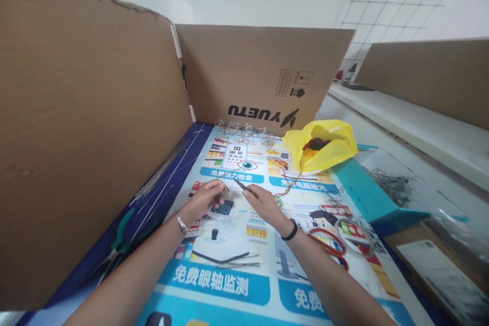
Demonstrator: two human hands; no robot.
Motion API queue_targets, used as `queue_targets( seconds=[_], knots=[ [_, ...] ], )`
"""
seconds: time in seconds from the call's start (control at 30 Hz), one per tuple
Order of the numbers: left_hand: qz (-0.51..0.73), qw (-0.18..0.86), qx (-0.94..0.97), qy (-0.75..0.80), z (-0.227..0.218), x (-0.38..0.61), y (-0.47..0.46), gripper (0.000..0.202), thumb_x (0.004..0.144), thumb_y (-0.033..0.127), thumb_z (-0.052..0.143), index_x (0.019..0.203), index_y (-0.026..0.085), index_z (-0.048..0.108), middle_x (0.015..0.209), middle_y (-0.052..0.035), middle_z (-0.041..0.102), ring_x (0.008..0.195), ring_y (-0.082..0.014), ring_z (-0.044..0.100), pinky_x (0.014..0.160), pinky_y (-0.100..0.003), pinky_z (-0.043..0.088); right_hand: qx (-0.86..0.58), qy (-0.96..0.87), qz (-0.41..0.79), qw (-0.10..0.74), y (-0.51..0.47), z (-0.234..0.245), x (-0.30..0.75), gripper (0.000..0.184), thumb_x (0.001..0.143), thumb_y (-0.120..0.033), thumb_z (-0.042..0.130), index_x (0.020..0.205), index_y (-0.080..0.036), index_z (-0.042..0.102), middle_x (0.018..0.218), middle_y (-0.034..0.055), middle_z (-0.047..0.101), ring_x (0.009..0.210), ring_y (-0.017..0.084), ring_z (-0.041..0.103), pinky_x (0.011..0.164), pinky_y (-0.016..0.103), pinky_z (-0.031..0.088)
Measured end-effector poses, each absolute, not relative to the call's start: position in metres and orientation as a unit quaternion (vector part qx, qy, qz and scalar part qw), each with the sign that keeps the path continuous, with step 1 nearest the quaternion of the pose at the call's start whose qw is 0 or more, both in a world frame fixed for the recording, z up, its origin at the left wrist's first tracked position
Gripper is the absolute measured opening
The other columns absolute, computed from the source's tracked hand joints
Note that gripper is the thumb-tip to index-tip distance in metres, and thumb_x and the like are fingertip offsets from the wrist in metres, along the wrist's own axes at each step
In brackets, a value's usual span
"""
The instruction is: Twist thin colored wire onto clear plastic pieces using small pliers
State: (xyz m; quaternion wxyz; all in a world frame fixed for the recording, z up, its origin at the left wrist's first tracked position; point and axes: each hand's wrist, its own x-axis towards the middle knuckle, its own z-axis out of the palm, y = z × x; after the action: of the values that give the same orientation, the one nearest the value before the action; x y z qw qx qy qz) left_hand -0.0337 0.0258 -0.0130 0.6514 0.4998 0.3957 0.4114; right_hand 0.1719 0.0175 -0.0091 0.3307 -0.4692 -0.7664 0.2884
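Over the middle of the printed sheet (pixel 239 305), my left hand (pixel 208 198) has its fingers curled together; anything between them is too small to make out. My right hand (pixel 264 206) pinches a dark, slender pointed tool (pixel 240 184), possibly tweezers, its tip angled toward the left hand. A small gap separates the two hands. Below them several thin straight wire pieces (pixel 240 261) lie on the sheet. Red, green and yellow cords (pixel 292 183) trail from a yellow bag (pixel 324 150) to beside the right hand.
Cardboard panels (pixel 244 71) stand at the back and left. Teal-handled pliers (pixel 124 237) and long wires (pixel 160 175) lie left. Right are red-handled scissors (pixel 329 242), a clear round roll (pixel 357 238), and a teal box (pixel 362 188) near small metal pieces (pixel 391 186). Tangled wire (pixel 248 132) lies behind.
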Motion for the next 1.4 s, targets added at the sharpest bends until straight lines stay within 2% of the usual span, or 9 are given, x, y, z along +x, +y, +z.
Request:
queue_targets(
  seconds=[0.17, 0.3, 0.53, 0.67, 0.83, 1.13, 1.3, 1.4],
  knots=[
    [0.443, 0.602, 0.506, 0.431, -0.020, -0.030, 0.027, 0.033, 0.078, 0.047, 0.056, 0.070, 0.016, 0.054, 0.051, 0.0029, 0.050, 0.044, -0.0083, 0.044, 0.042, -0.019, 0.034, -0.473, -0.800, 0.145, 0.339, 0.014, -0.017, 0.174, 0.020, 0.089, -0.035, 0.044, 0.085, -0.019, 0.056, 0.079, 0.0034, 0.057, 0.078, 0.017, 0.052, 0.070, 0.027, 0.039],
    [0.454, 0.535, 0.545, 0.458, -0.021, -0.028, 0.026, 0.030, 0.079, 0.045, 0.054, 0.070, 0.016, 0.055, 0.049, 0.0038, 0.049, 0.045, -0.0083, 0.043, 0.046, -0.019, 0.034, -0.496, -0.801, 0.097, 0.321, 0.014, -0.019, 0.174, 0.021, 0.091, -0.036, 0.043, 0.089, -0.019, 0.057, 0.082, 0.0052, 0.059, 0.081, 0.018, 0.053, 0.072, 0.028, 0.039],
    [0.432, 0.496, 0.584, 0.476, -0.014, -0.026, 0.024, 0.031, 0.080, 0.044, 0.050, 0.063, 0.018, 0.051, 0.048, 0.0049, 0.047, 0.045, -0.0089, 0.042, 0.049, -0.020, 0.033, -0.501, -0.817, 0.123, 0.259, 0.018, -0.020, 0.174, 0.021, 0.090, -0.036, 0.044, 0.086, -0.020, 0.057, 0.079, 0.0032, 0.058, 0.077, 0.016, 0.053, 0.067, 0.025, 0.038],
    [0.427, 0.484, 0.595, 0.479, -0.015, -0.027, 0.024, 0.031, 0.081, 0.044, 0.050, 0.065, 0.018, 0.052, 0.047, 0.0045, 0.047, 0.045, -0.0093, 0.041, 0.048, -0.021, 0.031, -0.524, -0.798, 0.097, 0.281, 0.020, -0.022, 0.178, 0.023, 0.091, -0.036, 0.043, 0.089, -0.019, 0.057, 0.082, 0.0055, 0.060, 0.080, 0.018, 0.054, 0.069, 0.028, 0.039],
    [0.431, 0.476, 0.596, 0.482, -0.018, -0.028, 0.025, 0.034, 0.081, 0.046, 0.051, 0.061, 0.018, 0.049, 0.045, 0.0050, 0.044, 0.043, -0.0092, 0.039, 0.047, -0.021, 0.030, -0.454, -0.829, 0.076, 0.316, 0.018, -0.021, 0.179, 0.022, 0.090, -0.036, 0.045, 0.094, -0.020, 0.059, 0.088, 0.0083, 0.060, 0.085, 0.021, 0.053, 0.075, 0.031, 0.041],
    [0.432, 0.503, 0.580, 0.472, -0.017, -0.028, 0.024, 0.034, 0.081, 0.046, 0.051, 0.062, 0.018, 0.048, 0.046, 0.0056, 0.044, 0.043, -0.0080, 0.038, 0.046, -0.020, 0.029, -0.445, -0.849, 0.082, 0.273, 0.018, -0.022, 0.178, 0.021, 0.089, -0.036, 0.047, 0.089, -0.020, 0.059, 0.083, 0.0066, 0.058, 0.083, 0.020, 0.052, 0.072, 0.030, 0.039],
    [0.419, 0.544, 0.565, 0.457, -0.017, -0.027, 0.023, 0.033, 0.083, 0.047, 0.049, 0.067, 0.018, 0.049, 0.049, 0.0046, 0.048, 0.043, -0.0082, 0.043, 0.046, -0.020, 0.032, -0.446, -0.830, 0.145, 0.302, 0.019, -0.018, 0.178, 0.020, 0.090, -0.034, 0.045, 0.086, -0.020, 0.059, 0.079, 0.0036, 0.057, 0.077, 0.017, 0.052, 0.068, 0.027, 0.038],
    [0.413, 0.588, 0.543, 0.434, -0.014, -0.027, 0.022, 0.033, 0.082, 0.048, 0.050, 0.071, 0.017, 0.050, 0.059, 0.0029, 0.054, 0.046, -0.0084, 0.048, 0.047, -0.020, 0.035, -0.448, -0.820, 0.174, 0.310, 0.018, -0.017, 0.177, 0.021, 0.090, -0.035, 0.044, 0.085, -0.019, 0.058, 0.075, 0.0024, 0.056, 0.073, 0.016, 0.051, 0.065, 0.026, 0.038]
  ],
)
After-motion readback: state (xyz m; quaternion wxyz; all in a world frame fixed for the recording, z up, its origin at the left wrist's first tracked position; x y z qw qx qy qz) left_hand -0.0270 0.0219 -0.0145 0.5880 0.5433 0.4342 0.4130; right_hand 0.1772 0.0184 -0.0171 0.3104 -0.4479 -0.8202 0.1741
